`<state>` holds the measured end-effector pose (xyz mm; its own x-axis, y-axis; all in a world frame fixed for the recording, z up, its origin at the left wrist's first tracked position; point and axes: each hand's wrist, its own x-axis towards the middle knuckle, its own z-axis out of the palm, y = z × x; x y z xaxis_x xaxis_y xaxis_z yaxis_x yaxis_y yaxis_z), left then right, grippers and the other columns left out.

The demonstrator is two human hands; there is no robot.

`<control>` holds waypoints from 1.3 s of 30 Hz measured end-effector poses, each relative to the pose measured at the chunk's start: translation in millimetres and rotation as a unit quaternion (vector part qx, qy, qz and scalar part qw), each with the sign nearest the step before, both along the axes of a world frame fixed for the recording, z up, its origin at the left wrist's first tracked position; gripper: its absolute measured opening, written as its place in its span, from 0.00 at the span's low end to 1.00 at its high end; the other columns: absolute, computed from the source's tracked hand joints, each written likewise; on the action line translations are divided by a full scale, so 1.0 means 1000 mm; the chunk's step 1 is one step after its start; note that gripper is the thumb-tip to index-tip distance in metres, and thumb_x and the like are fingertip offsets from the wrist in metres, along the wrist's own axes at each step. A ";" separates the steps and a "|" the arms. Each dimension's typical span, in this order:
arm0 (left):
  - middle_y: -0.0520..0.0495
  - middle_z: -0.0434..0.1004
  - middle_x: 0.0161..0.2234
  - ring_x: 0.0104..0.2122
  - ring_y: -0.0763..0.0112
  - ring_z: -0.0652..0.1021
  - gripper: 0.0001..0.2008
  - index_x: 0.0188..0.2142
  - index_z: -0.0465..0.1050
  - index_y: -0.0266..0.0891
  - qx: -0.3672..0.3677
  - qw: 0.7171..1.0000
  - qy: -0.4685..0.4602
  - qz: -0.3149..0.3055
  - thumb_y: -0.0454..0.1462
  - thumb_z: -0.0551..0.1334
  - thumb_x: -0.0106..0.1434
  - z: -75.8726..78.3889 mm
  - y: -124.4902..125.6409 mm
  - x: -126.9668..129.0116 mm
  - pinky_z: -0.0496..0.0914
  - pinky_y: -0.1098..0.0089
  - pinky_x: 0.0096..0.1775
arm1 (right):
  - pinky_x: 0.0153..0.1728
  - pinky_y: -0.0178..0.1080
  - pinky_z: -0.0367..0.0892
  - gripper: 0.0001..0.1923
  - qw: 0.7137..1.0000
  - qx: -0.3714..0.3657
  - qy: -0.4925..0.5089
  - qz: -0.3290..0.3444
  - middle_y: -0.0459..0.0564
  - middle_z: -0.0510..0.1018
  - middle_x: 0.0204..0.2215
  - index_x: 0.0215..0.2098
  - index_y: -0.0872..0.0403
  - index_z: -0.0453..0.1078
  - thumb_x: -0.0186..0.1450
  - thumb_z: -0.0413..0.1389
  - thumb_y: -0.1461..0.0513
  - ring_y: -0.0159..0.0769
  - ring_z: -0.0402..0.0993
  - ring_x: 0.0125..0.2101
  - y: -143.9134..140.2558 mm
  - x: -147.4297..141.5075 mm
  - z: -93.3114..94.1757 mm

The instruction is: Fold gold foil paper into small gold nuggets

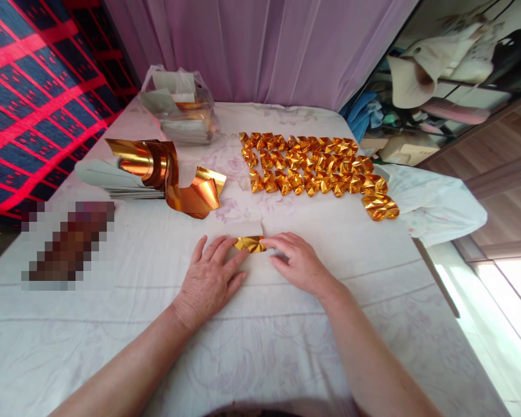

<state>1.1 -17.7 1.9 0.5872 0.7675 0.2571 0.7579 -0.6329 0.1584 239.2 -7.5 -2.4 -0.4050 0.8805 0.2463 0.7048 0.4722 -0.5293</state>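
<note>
A small folded piece of gold foil paper [250,245] lies on the cloth-covered table between my hands, with a whitish flap showing behind it. My left hand [211,278] rests flat with its fingers spread, fingertips touching the foil's left end and front edge. The thumb lies apart on the cloth. From the other side, my right hand [301,260] touches the foil's right end with its fingertips, fingers stretched out and thumb apart. Farther back to the right, several folded gold foil pieces [310,165] stand in rows.
At the back left are a stack of paper sheets [125,182] with a curled gold foil sheet [195,197], and a clear bag of papers [184,107]. A white bag [438,202] hangs over the right edge. A pixelated patch covers something at left. A purple curtain [260,52] closes the back.
</note>
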 end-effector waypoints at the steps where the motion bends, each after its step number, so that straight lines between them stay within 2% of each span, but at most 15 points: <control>1: 0.38 0.72 0.58 0.58 0.49 0.70 0.18 0.55 0.73 0.44 0.000 1.000 -0.002 0.001 0.42 0.59 0.67 0.000 0.000 0.000 0.57 0.40 0.61 | 0.46 0.45 0.70 0.24 1.000 0.001 0.004 0.000 0.48 0.80 0.43 0.51 0.48 0.72 0.60 0.54 0.73 0.41 0.75 0.44 0.000 -0.001 0.000; 10: 0.40 0.73 0.57 0.58 0.49 0.70 0.15 0.52 0.74 0.42 -0.012 1.000 -0.020 0.002 0.41 0.59 0.67 -0.001 -0.001 0.000 0.56 0.41 0.61 | 0.42 0.43 0.71 0.16 0.997 0.071 0.009 -0.020 0.50 0.79 0.39 0.47 0.51 0.73 0.62 0.55 0.71 0.40 0.75 0.39 -0.005 -0.009 -0.011; 14: 0.42 0.73 0.57 0.58 0.49 0.70 0.14 0.51 0.74 0.44 -0.024 0.999 -0.027 0.003 0.41 0.60 0.66 -0.002 0.000 -0.001 0.55 0.41 0.62 | 0.42 0.44 0.70 0.13 0.997 0.075 -0.001 -0.015 0.51 0.80 0.40 0.46 0.51 0.72 0.64 0.57 0.68 0.40 0.75 0.40 -0.009 -0.010 -0.011; 21: 0.43 0.75 0.54 0.58 0.51 0.71 0.11 0.47 0.75 0.43 -0.029 0.999 -0.043 -0.002 0.39 0.59 0.67 -0.002 0.001 -0.002 0.55 0.41 0.62 | 0.41 0.45 0.70 0.14 0.997 0.071 -0.006 -0.025 0.50 0.80 0.39 0.45 0.51 0.73 0.62 0.59 0.68 0.41 0.75 0.39 -0.011 -0.012 -0.007; 29: 0.43 0.76 0.53 0.58 0.51 0.71 0.11 0.47 0.75 0.44 -0.035 0.998 -0.050 0.003 0.39 0.60 0.67 -0.004 0.002 -0.003 0.54 0.41 0.62 | 0.46 0.46 0.68 0.20 0.999 0.047 0.019 0.012 0.50 0.80 0.41 0.46 0.51 0.72 0.58 0.54 0.73 0.40 0.74 0.41 -0.018 -0.026 -0.002; 31: 0.43 0.76 0.53 0.58 0.51 0.71 0.11 0.47 0.75 0.43 -0.038 0.998 -0.051 0.005 0.39 0.60 0.66 -0.004 0.002 -0.003 0.54 0.41 0.62 | 0.46 0.46 0.68 0.21 0.998 0.052 0.019 -0.002 0.50 0.79 0.41 0.46 0.51 0.72 0.57 0.54 0.72 0.40 0.74 0.41 -0.018 -0.026 -0.003; 36: 0.43 0.76 0.52 0.57 0.52 0.71 0.09 0.45 0.75 0.43 -0.045 0.997 -0.057 0.005 0.39 0.60 0.66 -0.003 0.003 -0.003 0.54 0.41 0.62 | 0.44 0.46 0.68 0.18 0.991 0.091 0.018 -0.091 0.52 0.79 0.39 0.47 0.53 0.71 0.59 0.54 0.68 0.43 0.74 0.41 -0.017 -0.019 -0.008; 39: 0.43 0.76 0.52 0.57 0.52 0.71 0.09 0.45 0.75 0.43 -0.048 0.997 -0.059 0.006 0.39 0.60 0.66 -0.002 0.003 -0.003 0.53 0.41 0.63 | 0.43 0.46 0.67 0.20 0.994 0.077 0.011 -0.078 0.50 0.80 0.37 0.48 0.53 0.70 0.58 0.53 0.69 0.43 0.74 0.39 -0.017 -0.018 -0.008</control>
<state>-2.0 -15.0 0.0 0.5481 0.7987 0.2482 0.7380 -0.6015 0.3059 221.6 -24.6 -10.3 -0.2589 0.8832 0.3911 0.7648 0.4347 -0.4755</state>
